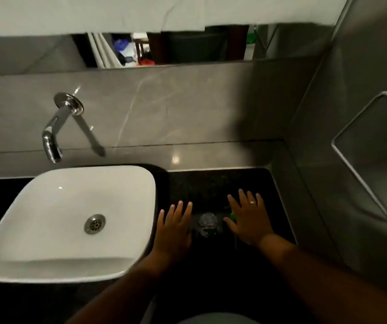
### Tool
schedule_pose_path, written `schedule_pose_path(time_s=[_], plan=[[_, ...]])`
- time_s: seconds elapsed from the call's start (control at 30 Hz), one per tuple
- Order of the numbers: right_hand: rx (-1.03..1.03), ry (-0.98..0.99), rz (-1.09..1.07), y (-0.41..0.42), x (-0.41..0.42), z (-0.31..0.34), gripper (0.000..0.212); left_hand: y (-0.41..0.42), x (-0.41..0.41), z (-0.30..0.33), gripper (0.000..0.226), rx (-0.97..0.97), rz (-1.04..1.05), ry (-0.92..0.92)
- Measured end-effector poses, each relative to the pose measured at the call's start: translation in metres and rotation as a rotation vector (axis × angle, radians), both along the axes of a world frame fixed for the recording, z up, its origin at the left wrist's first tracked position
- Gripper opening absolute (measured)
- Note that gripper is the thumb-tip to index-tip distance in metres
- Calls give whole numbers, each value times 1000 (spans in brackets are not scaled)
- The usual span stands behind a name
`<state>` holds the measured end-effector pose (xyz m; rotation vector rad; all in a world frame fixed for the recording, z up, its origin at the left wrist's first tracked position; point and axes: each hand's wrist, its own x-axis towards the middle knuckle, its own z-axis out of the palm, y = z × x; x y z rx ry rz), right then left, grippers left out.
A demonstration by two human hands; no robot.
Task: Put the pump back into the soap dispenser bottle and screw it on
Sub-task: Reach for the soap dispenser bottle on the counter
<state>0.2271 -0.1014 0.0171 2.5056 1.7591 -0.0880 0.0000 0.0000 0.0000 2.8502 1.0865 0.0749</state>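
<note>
A clear soap dispenser bottle (207, 224) stands on the black countertop (213, 183), seen from above with its mouth uncovered. My left hand (175, 224) lies flat and open just left of it, fingers spread. On the bottle's other side my right hand (249, 219) rests flat and open, a ring on one finger. A green part, likely the pump (232, 216), pokes out from under my right hand's thumb side; most of it is hidden. A thin tube seems to run down beside my right wrist.
A white square basin (47, 230) with a metal drain fills the left of the counter. A chrome wall tap (54, 134) hangs above it. Grey tiled walls close the back and right side, with a mirror strip above.
</note>
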Motion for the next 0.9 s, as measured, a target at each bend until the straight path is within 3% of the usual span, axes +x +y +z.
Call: schedule_pose_path(time_s=[0.13, 0.3, 0.37, 0.47, 0.57, 0.7, 0.8, 0.9], plan=[[-48, 126, -188, -6, 4, -22, 64, -3, 1, -28, 106, -178, 43, 60], [-62, 294, -314, 11, 2, -42, 50, 1, 24, -43, 113, -584, 56, -261], [-42, 344, -362, 18, 3, -49, 47, 2, 31, -46, 102, -661, 43, -373], [-38, 413, -398, 27, 8, -57, 39, 4, 40, -48, 64, -733, 71, -519], [-20, 551, -494, 40, 15, -55, 31, 8, 43, -49, 49, -805, 123, -545], [280, 881, -554, 63, 23, -23, 21, 15, 37, -49, 47, -1117, 133, -522], [526, 1022, -456, 75, 26, 16, 10, 14, 35, -52, 48, -1136, 117, -528], [765, 1076, -346, 79, 24, 45, 16, 11, 36, -57, 48, -1069, 118, -563]])
